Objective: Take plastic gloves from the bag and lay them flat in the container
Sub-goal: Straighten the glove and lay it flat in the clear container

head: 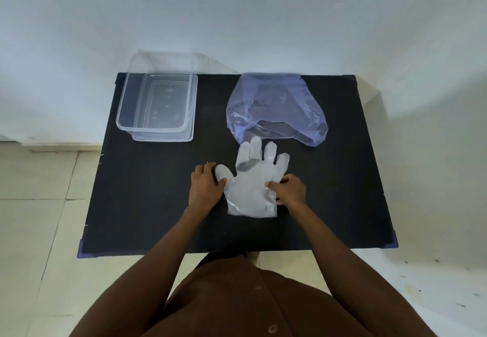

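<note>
A clear plastic glove lies spread flat on the black table, fingers pointing away from me. My left hand presses on its left edge at the thumb. My right hand pinches its right edge near the cuff. The bluish translucent bag lies just beyond the glove at the back right, with more crumpled plastic inside. The clear rectangular container stands at the back left, with nothing in it.
The black table has purple corner guards and stands against a white wall. Pale floor tiles surround it. My brown shirt fills the bottom of the view.
</note>
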